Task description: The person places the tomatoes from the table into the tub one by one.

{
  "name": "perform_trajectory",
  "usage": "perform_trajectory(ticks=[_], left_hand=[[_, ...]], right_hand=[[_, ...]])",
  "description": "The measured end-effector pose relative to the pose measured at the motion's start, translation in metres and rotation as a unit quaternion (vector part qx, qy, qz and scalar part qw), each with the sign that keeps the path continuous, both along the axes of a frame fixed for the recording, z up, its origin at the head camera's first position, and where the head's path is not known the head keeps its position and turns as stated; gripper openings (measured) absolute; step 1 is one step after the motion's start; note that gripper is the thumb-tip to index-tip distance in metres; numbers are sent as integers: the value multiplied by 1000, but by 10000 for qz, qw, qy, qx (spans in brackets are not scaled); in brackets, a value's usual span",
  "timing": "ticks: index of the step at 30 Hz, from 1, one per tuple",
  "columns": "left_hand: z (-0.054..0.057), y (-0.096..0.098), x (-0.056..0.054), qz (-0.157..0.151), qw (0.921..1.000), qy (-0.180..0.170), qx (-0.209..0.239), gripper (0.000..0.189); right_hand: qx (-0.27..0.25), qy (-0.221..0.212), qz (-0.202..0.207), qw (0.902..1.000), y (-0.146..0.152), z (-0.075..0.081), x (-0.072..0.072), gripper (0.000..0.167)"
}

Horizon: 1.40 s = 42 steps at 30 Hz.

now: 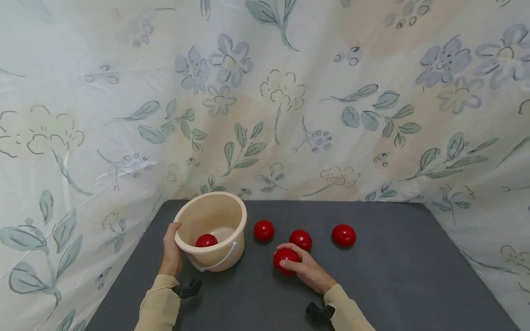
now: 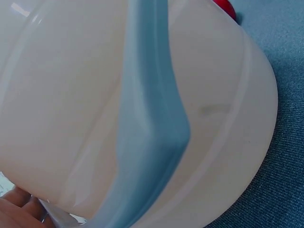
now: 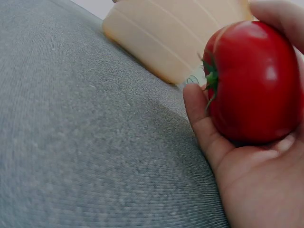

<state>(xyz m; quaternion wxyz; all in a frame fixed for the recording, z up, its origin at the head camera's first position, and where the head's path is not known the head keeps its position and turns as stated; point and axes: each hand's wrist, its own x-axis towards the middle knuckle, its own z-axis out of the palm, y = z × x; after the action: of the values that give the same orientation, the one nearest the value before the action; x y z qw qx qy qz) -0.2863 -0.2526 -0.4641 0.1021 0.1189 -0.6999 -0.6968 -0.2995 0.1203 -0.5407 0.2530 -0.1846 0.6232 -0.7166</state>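
A cream bucket (image 1: 211, 258) with a pale handle (image 2: 152, 109) leans slightly on the dark table. On its left side my left hand (image 1: 171, 250) holds it, fingertips at the rim. One red tomato (image 1: 206, 240) lies inside. To the right of the bucket, my right hand (image 1: 308, 271) grips another tomato (image 3: 256, 85), thumb on one side and fingers on the other. The green stem of this tomato faces the bucket in the right wrist view. Just behind the held tomato is a further tomato (image 1: 301, 239), partly covered by it in the head view.
Close to the bucket's right side sits a loose tomato (image 1: 263, 231). Farther right lies one more tomato (image 1: 343, 236). A floral cloth (image 1: 290, 161) hangs behind and around the dark table (image 1: 406, 276).
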Motion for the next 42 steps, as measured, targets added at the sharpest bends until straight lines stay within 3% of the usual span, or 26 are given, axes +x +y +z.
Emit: perform_trajectory(ticks=[7, 12, 20, 33, 42], left_hand=[[-2, 0, -2, -41, 10000, 13, 28, 65], [-2, -1, -1, -63, 9999, 72, 69, 65], [-1, -3, -2, -108, 9998, 146, 27, 65], [-4, -5, -1, -113, 9997, 198, 39, 66], [-5, -4, -2, -100, 9998, 154, 15, 66]], right_hand=[[-102, -280, -162, 9994, 0, 4, 1, 56], [-107, -216, -360, 9991, -1, 15, -4, 59], [65, 284, -619, 9977, -1, 63, -30, 47], [24, 870, -682, 9939, -5, 140, -82, 52], [176, 1185, -615, 9909, -20, 181, -102, 56]])
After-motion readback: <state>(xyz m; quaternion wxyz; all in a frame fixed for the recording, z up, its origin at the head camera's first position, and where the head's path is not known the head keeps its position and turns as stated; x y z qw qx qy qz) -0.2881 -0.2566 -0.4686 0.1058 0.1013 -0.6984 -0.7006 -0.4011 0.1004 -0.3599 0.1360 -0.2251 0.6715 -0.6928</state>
